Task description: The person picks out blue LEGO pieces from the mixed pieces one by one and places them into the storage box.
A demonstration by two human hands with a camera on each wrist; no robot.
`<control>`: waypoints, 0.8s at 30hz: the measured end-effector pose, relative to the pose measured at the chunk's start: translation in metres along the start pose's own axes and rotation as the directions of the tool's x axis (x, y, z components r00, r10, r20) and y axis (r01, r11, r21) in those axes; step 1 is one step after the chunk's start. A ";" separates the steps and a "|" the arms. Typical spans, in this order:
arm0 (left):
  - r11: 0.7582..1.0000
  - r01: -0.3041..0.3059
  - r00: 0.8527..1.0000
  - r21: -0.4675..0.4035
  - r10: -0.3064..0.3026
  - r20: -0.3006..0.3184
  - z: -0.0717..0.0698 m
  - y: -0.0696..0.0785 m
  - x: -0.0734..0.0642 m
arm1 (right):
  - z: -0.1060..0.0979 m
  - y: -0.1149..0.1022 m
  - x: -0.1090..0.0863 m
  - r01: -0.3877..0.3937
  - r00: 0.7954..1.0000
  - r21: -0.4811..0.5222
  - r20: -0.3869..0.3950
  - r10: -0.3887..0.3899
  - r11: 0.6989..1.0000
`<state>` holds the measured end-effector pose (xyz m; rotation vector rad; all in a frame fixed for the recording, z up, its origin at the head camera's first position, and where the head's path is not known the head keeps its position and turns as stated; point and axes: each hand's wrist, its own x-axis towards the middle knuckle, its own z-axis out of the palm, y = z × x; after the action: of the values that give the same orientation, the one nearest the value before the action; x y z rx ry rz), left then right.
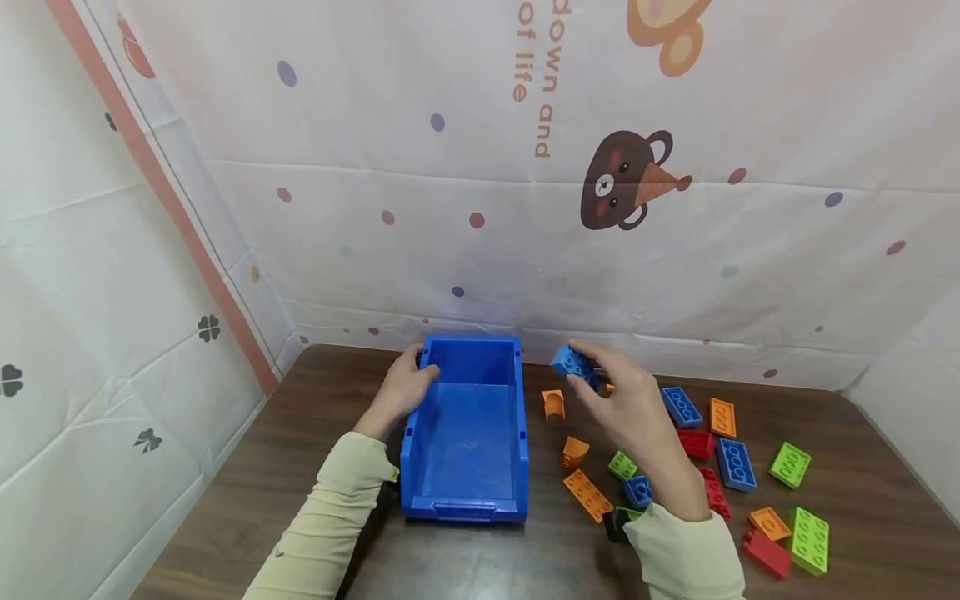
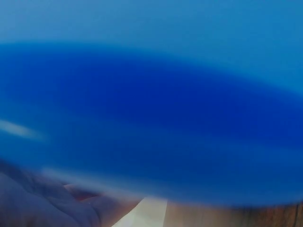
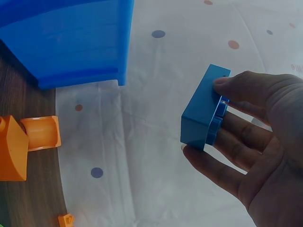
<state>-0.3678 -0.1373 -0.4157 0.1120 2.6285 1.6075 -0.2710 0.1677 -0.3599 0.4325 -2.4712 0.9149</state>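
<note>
A blue plastic bin (image 1: 468, 442) stands on the wooden table, its inside bare. My left hand (image 1: 401, 387) grips its left wall near the back corner, thumb over the rim and fingers on the outside. In the left wrist view the bin's blue wall (image 2: 142, 94) fills most of the picture, blurred. Right of the bin, my right hand (image 1: 630, 400) holds a blue toy building brick (image 1: 573, 364) in the air above the table. In the right wrist view, thumb and fingers hold this brick (image 3: 201, 111) with its studs turned toward the palm.
Right of the bin lie an orange curved piece (image 1: 553, 405), an orange wedge piece (image 1: 574, 452) and an orange brick (image 1: 588, 495). Several blue, red, green and orange bricks are scattered farther right, including a large green brick (image 1: 810, 540). A printed white cloth (image 1: 480, 250) hangs behind the table.
</note>
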 end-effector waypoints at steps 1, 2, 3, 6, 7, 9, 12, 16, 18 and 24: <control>1.000 -0.001 1.000 -0.001 0.001 0.000 0.000 0.000 0.000 | 0.000 -0.001 0.000 0.010 1.000 -0.004 -0.005 -0.010 1.000; 1.000 -0.002 1.000 0.000 0.002 -0.001 0.000 0.000 0.000 | 0.001 -0.001 0.000 0.022 1.000 -0.008 -0.010 -0.022 1.000; 1.000 -0.004 1.000 0.001 0.004 -0.001 0.000 0.001 0.000 | 0.001 -0.002 0.001 0.033 0.999 -0.011 -0.014 -0.033 0.999; 1.000 -0.006 1.000 0.006 0.006 -0.004 0.001 0.000 0.001 | 0.002 -0.005 0.001 0.067 0.997 -0.016 -0.026 -0.067 0.998; 1.000 -0.007 1.000 0.007 0.007 -0.004 0.000 0.000 0.001 | 0.003 -0.006 0.001 0.079 0.996 -0.016 -0.028 -0.080 0.997; 1.000 -0.005 1.000 0.007 0.005 -0.003 0.000 -0.001 0.002 | 0.004 -0.008 0.001 0.100 0.994 -0.016 -0.031 -0.101 0.995; 1.000 -0.005 1.000 0.004 0.005 0.000 -0.001 -0.001 0.002 | 0.007 -0.013 0.002 0.126 0.991 -0.015 -0.030 -0.127 0.992; 1.000 -0.003 1.000 0.003 0.003 0.001 -0.001 -0.001 0.003 | 0.011 -0.018 0.002 0.149 0.989 -0.012 -0.021 -0.149 0.989; 1.000 -0.001 1.000 0.002 0.001 0.001 -0.001 -0.001 0.003 | 0.012 -0.019 0.003 0.162 0.987 -0.010 -0.016 -0.162 0.987; 1.000 -0.021 1.000 0.002 0.021 -0.006 0.003 -0.002 0.004 | 0.017 -0.023 0.002 0.193 0.981 0.009 0.001 -0.193 0.981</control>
<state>-0.3711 -0.1354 -0.4192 0.1348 2.6427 1.6137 -0.2675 0.1392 -0.3578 0.6633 -2.3779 0.8457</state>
